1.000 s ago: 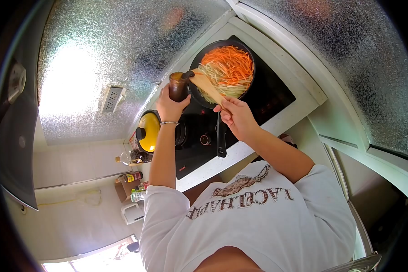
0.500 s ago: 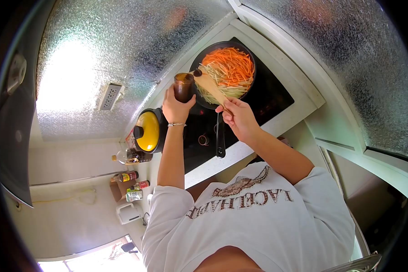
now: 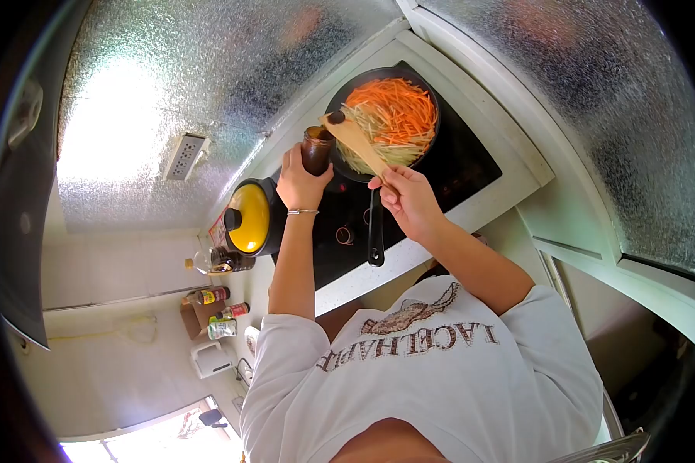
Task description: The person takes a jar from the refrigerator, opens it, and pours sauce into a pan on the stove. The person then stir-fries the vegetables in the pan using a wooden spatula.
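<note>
My left hand (image 3: 301,184) is wrapped round a dark brown glass jar (image 3: 316,152) with no lid on its mouth, beside the pan. In my right hand (image 3: 407,197) is a wooden spatula (image 3: 357,143), gripped by its handle. A dark blob (image 3: 337,117) sits near the spatula's tip, close to the jar's mouth. Beneath the spatula a black frying pan (image 3: 438,123) holds orange carrot strips (image 3: 398,108) and pale shredded strips (image 3: 353,163). Its black handle (image 3: 375,231) points toward me.
The pan stands on a black glass cooktop (image 3: 467,166). Left of it is a dark pot with a yellow lid (image 3: 251,220). Several bottles, including a clear one with dark liquid (image 3: 228,261), stand farther left. A power outlet (image 3: 184,157) is on the foil-like wall.
The spatula's tip and dark blob have shifted slightly up and left, above the jar's mouth. The jar has tilted a little and moved slightly right. Both hands keep their hold.
</note>
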